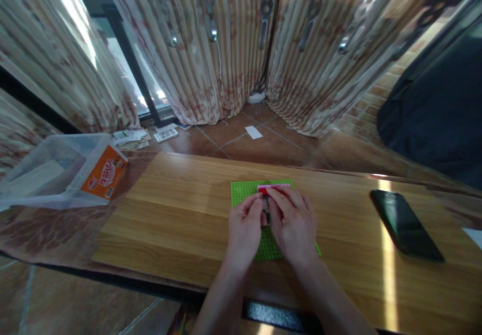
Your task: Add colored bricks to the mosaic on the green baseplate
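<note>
A green studded baseplate (243, 190) lies on the wooden board, partly covered by my hands. Near its far edge is a pink building brick (282, 186), with a small red building brick (263, 190) just in front of its left end. My left hand (245, 227) is closed in a pinch, thumb and index finger at the red brick's left side. From the right, my right hand (294, 222) closes its fingertips on the same brick. Small grey and dark pieces (265, 208) show between the hands; their shape is mostly hidden.
A black phone (405, 224) lies on the wooden board (169, 209) at the right. To the left stands a clear plastic bin (71, 197) with an orange label. Papers (131, 137) lie behind it. Patterned curtains (211, 74) hang beyond the table.
</note>
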Demonstrator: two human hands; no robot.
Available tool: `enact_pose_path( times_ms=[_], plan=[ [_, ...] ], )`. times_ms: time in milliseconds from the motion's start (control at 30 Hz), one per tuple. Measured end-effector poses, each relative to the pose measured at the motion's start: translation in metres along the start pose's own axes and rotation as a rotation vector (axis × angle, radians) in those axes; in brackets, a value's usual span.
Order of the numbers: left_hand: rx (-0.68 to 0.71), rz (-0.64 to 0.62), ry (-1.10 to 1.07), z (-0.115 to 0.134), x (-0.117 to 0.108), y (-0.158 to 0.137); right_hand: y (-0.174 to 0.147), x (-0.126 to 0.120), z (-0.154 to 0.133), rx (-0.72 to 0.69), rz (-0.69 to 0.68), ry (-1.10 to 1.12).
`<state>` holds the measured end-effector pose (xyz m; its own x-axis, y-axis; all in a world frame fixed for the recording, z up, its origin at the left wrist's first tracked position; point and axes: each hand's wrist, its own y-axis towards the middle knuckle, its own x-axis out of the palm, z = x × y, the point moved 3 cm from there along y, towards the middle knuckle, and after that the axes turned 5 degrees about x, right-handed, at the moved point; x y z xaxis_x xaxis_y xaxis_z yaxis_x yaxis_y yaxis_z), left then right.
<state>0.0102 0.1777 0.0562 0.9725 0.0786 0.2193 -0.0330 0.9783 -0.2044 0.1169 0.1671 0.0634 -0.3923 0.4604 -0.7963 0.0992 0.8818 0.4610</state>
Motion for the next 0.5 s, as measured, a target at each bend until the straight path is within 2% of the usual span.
enact_pose_path(
  times_ms=[167, 333, 433, 500],
  plan=[
    [-0.039, -0.004, -0.049, 0.000, 0.000, 0.001, 0.000, 0.000, -0.005, -0.003, -0.030, -0.046],
    [-0.117, 0.023, -0.145, 0.001, -0.002, 0.001, 0.000, 0.003, -0.006, 0.011, 0.002, -0.030],
    [-0.141, 0.086, -0.277, 0.004, -0.008, 0.000, 0.000, 0.005, -0.004, 0.012, 0.018, 0.020],
    [-0.167, 0.114, -0.441, 0.006, -0.012, 0.000, 0.002, 0.005, -0.001, 0.004, 0.022, 0.073]
  ],
)
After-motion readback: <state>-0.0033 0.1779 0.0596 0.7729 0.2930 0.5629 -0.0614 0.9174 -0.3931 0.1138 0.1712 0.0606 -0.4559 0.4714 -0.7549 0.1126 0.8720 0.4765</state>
